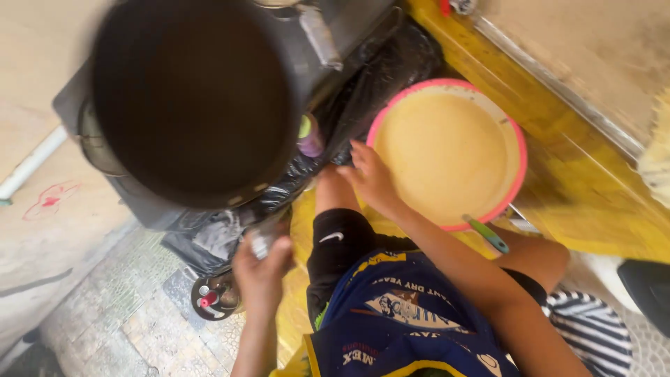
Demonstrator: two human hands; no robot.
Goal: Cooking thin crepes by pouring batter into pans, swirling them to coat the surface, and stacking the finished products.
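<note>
The pink bowl (pixel 447 153), full of pale batter, sits on a yellow wooden surface (pixel 593 202). The right hand (pixel 370 178) rests loose at the bowl's near-left rim, fingers spread, grasping nothing. A green-handled utensil (pixel 487 234) leans on the bowl's near edge. Left of the bowl stands a big dark pan (pixel 192 98) over black plastic (pixel 391 63). Further left and nearer, the left hand (pixel 262 269) is clenched on a small pale object (pixel 262 243), too blurred to identify.

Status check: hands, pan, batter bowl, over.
Left hand closed around a small pale object below the black pan. Right hand open, fingers at the pink bowl rim. Bowl full of batter, green-handled tool at its edge.
</note>
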